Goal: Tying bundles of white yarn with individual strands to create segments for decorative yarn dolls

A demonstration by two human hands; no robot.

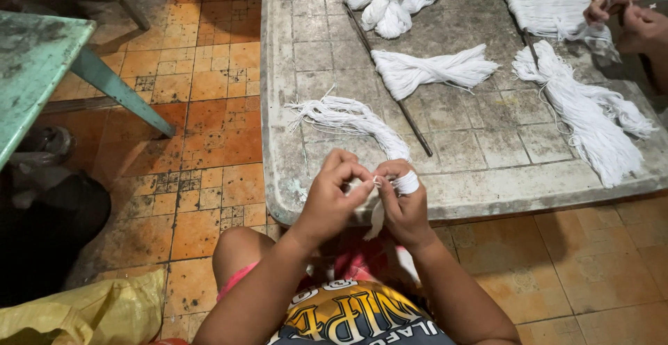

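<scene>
Orange floor tiles point(209, 74), worn and stained, fill the left side, where a green table point(31, 60) is cut off by the frame edge and a yellow bag point(90, 314) shows only in part at the bottom corner. Next comes a grey tiled tabletop point(473, 143), its far end out of view. At its near edge the left hand point(327, 202) is closed, thumb and forefinger pinching white string point(379, 181); how many strands it holds is too small to tell. The right hand point(403, 209) is closed too, with the string wound around one finger, and its fingertips are hidden behind the left hand's. From the hands a string bundle point(348, 117) runs up and to the left across the tabletop, loose ends fanned at the far tip. A thin dark stick point(390, 84) lies slantwise beside it. Further right lie more white bundles point(431, 70), and at the top right corner another person's hands point(619, 7) are partly cut off.
</scene>
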